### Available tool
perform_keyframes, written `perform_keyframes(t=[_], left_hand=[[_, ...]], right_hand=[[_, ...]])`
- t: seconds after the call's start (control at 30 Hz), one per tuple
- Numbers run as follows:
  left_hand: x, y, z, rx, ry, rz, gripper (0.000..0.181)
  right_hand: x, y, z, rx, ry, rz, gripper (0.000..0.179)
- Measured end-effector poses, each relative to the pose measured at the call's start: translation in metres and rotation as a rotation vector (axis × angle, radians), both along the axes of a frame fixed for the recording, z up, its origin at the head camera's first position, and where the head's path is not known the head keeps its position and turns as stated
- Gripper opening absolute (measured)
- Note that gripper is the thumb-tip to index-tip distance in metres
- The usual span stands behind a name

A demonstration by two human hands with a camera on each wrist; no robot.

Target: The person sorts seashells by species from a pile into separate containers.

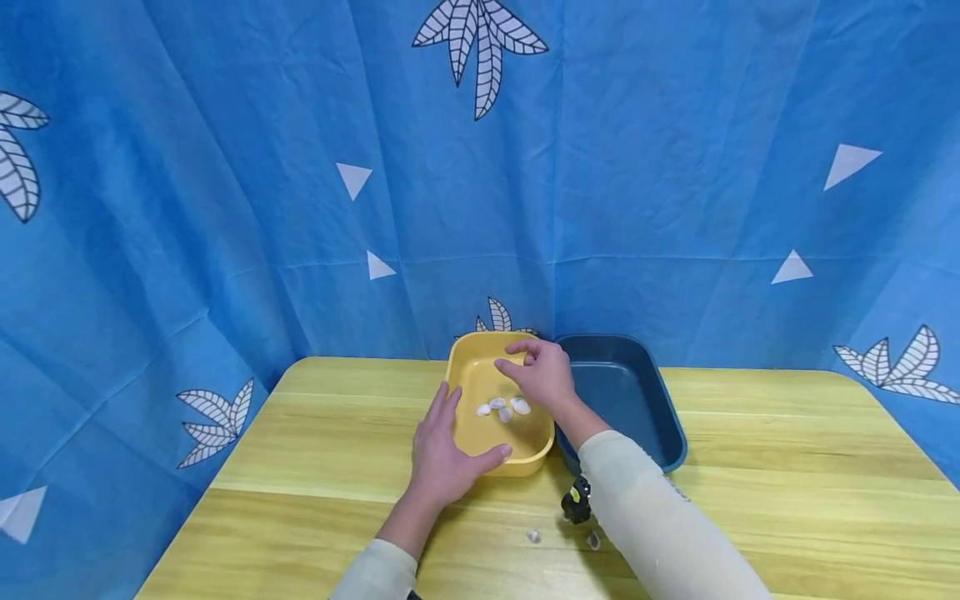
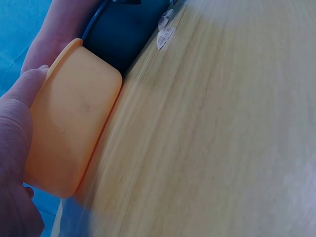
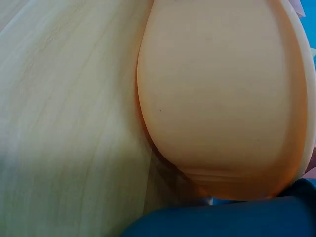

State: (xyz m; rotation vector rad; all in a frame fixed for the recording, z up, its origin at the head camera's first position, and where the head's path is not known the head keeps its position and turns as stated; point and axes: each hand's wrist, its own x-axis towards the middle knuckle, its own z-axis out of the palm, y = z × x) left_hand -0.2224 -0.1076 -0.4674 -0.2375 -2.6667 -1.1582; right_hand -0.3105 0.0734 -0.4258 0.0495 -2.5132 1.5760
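Observation:
A yellow plastic tray [image 1: 487,469] stands on the table with several small white seashells [image 1: 521,406] on its floor. My left hand [image 1: 438,458] holds its near left corner, thumb along the front rim and fingers along the left side. In the left wrist view, the thumb [image 2: 29,86] rests at the rim of the orange-looking tray [image 2: 74,118]. Above the tray's right side hovers my right hand [image 1: 543,375]. Its thumb and forefinger are apart, with nothing visible between them. The right wrist view shows the tray's outer wall [image 3: 217,89] but not the fingers.
A dark blue tray [image 1: 671,408] stands close against the yellow one's right side, partly behind the right forearm. A few shells [image 1: 533,536] lie on the wooden table [image 1: 322,450] near its front. Behind the table hangs a blue patterned cloth [image 1: 637,167].

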Motion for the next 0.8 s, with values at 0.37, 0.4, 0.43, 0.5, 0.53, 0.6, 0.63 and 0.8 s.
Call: perform_keyframes(t=[0.37, 0.4, 0.43, 0.5, 0.53, 0.6, 0.63, 0.8], left_hand=[[0.001, 0.001, 0.001, 0.027, -0.011, -0.01, 0.11], [0.001, 0.001, 0.001, 0.031, -0.012, -0.01, 0.11], [0.001, 0.001, 0.001, 0.029, -0.013, -0.008, 0.11], [0.001, 0.001, 0.001, 0.033, -0.015, -0.007, 0.109], [0.001, 0.001, 0.001, 0.031, -0.016, -0.005, 0.11], [0.0, 0.002, 0.001, 0.034, -0.016, -0.001, 0.109], [0.0, 0.002, 0.001, 0.031, -0.017, 0.003, 0.109], [0.001, 0.003, 0.003, 0.03, -0.025, 0.01, 0.109]], right_hand=[[0.011, 0.011, 0.012, 0.004, 0.006, -0.006, 0.03], [0.012, 0.012, 0.014, 0.007, 0.014, -0.001, 0.031], [0.014, 0.013, 0.015, 0.012, 0.019, 0.004, 0.031], [0.017, 0.016, 0.018, 0.017, 0.031, 0.014, 0.031], [0.019, 0.017, 0.02, 0.019, 0.036, 0.016, 0.03], [0.022, 0.019, 0.023, 0.017, 0.05, 0.022, 0.029], [0.024, 0.02, 0.024, 0.012, 0.055, 0.024, 0.028], [0.038, 0.027, 0.029, -0.012, 0.081, 0.034, 0.026]])
